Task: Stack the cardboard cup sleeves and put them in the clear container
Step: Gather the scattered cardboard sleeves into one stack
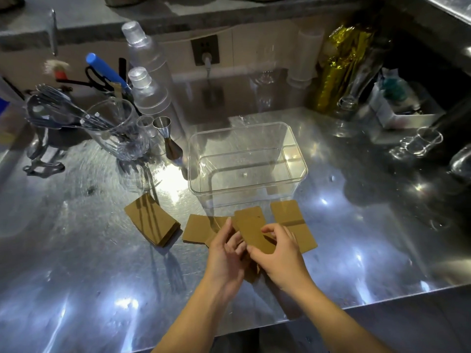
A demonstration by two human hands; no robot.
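A clear container (300, 159) stands empty on the steel counter, just beyond my hands. A neat stack of brown cardboard sleeves (150, 221) lies to its front left. More sleeves lie loose in front of the container: one flat sleeve (197, 229) at the left and another sleeve (289, 214) at the right. Between them my left hand (225, 253) and my right hand (280, 253) together hold a small bunch of sleeves (254, 234), fingers closed on its edges. The bunch's lower part is hidden under my hands.
A glass jar of whisks and forks (114, 131), a steel jigger (169, 141) and two plastic bottles (150, 95) stand at the back left. Small glasses (420, 143), a gold foil bag (339, 67) and a white tray (405, 113) sit at the right. The counter's front edge (331, 310) runs below my wrists.
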